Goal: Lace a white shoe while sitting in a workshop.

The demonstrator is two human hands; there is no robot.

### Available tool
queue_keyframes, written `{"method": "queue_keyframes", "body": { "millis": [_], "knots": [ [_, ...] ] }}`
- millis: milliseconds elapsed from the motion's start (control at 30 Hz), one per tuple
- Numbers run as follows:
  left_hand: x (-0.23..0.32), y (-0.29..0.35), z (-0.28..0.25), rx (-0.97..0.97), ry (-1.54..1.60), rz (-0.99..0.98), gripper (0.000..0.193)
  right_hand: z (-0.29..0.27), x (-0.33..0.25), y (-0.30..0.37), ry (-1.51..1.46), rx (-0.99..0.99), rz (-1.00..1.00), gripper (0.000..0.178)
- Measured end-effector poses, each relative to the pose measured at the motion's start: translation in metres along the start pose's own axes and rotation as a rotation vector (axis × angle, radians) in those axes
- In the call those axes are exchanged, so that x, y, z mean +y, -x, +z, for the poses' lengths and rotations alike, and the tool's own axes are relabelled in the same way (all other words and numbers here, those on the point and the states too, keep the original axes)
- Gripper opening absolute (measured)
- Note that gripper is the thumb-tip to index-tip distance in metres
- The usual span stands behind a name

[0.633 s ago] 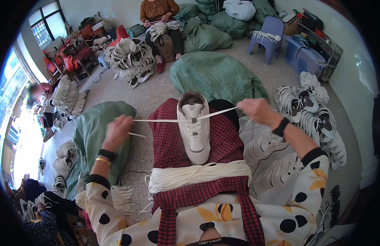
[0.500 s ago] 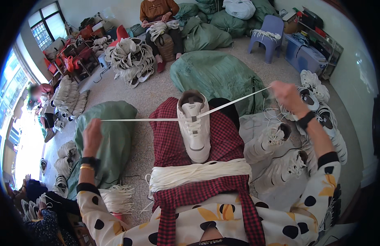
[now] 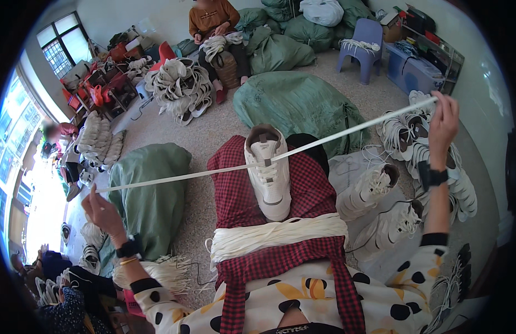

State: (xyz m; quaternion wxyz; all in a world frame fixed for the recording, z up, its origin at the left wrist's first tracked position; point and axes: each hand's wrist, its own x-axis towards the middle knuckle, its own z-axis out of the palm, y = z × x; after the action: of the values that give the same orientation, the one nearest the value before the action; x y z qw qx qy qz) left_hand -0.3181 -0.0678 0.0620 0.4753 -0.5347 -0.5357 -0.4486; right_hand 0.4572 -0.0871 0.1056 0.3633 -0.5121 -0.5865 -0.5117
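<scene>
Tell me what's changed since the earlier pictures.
The left hand has moved farther left and lower in view, the right hand farther right and higher, leaving more lace stretched between them. Neither let go. The shoe and lace bundle stayed on the lap.

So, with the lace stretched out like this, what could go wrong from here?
The shoe might tip or slide: it rests on the apron, while the left hand and right hand both hold the lace.
The lace, pulled straight, could slip from either hand.
The bundle of laces lies close to the shoe and might get knocked.
</scene>
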Motion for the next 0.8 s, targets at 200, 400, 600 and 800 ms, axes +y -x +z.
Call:
{"method": "queue_keyframes", "body": {
  "millis": [200, 400, 600, 800],
  "knots": [
    [0.116, 0.033, 0.060, -0.314, 0.463, -0.276, 0.031, 0.041, -0.154, 0.058, -1.188, -0.108, 0.882, 0.016],
    [0.237, 0.061, 0.088, -0.749, 1.394, -0.628, 0.020, 0.077, -0.261, 0.056, -1.489, -0.600, 0.731, 0.011],
    [0.271, 0.075, 0.095, -1.047, 1.594, -0.806, 0.014, 0.086, -0.275, 0.062, -1.564, -0.727, 0.714, 0.010],
    [0.264, 0.080, 0.083, -1.171, 1.540, -0.761, 0.012, 0.083, -0.277, 0.064, -1.547, -0.725, 0.610, 0.011]
  ]
}}
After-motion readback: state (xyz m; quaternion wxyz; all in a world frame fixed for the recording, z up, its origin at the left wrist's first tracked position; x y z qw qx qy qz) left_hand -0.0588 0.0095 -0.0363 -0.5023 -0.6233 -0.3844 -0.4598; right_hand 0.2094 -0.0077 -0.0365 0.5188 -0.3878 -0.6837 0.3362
